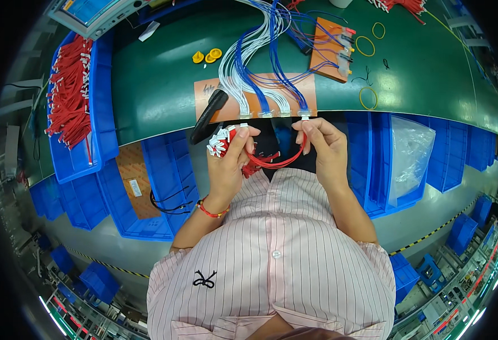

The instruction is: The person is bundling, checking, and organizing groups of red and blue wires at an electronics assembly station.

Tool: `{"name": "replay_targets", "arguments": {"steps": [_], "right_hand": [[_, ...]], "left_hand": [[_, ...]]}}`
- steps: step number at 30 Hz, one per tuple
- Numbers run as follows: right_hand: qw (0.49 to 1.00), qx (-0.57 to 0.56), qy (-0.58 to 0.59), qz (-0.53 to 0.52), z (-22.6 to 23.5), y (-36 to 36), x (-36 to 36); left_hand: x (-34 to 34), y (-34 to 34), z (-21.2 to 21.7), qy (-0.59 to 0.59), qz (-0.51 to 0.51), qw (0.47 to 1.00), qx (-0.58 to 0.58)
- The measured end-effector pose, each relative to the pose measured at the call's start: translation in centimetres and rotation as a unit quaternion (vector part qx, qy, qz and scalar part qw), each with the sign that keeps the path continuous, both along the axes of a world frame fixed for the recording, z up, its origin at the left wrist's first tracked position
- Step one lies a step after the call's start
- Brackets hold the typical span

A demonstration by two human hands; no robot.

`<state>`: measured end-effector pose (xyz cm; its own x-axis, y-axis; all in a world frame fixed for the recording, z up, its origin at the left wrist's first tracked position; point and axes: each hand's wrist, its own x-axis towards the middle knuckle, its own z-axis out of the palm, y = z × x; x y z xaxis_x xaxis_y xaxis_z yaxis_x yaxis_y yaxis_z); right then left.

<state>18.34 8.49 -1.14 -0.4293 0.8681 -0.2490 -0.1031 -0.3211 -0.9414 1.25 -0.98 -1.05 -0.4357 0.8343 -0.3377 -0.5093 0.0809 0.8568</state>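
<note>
My left hand (226, 167) is closed round a bunch of red wire harnesses (219, 141), whose white plugs stick out to the left. Its thumb and fingertips also pinch one end of a red cable (277, 165) at a white plug (244, 125), against the front edge of an orange test board (206, 93). My right hand (329, 150) pinches the cable's other end just below a white connector (305, 118) at the board's right side. Between the hands the cable sags in a loop. Whether either plug is fully seated cannot be seen.
White wires (226, 76) and blue wires (274, 54) run back from the board. A black handle (210, 116) juts out at its left. Left stands a blue bin (104, 102) of red harnesses; behind are an instrument (96, 17), yellow caps (210, 58) and an orange block (323, 54).
</note>
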Motion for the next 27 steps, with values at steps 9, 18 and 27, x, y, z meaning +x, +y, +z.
{"name": "replay_targets", "arguments": {"steps": [9, 18, 27], "right_hand": [[0.999, -0.023, -0.026, -0.013, 0.6, 0.2, -0.2], [0.984, -0.149, 0.096, -0.029, 0.5, 0.4, -0.3], [0.988, -0.130, 0.076, 0.024, -0.1, 1.2, 0.4]], "left_hand": [[-0.2, 0.0, 0.1, -0.008, -0.018, 1.000, -0.005], [-0.5, 0.4, 0.5, -0.004, -0.020, 1.000, -0.022], [-0.5, 0.5, 0.1, 0.001, 0.001, 1.000, 0.000]]}}
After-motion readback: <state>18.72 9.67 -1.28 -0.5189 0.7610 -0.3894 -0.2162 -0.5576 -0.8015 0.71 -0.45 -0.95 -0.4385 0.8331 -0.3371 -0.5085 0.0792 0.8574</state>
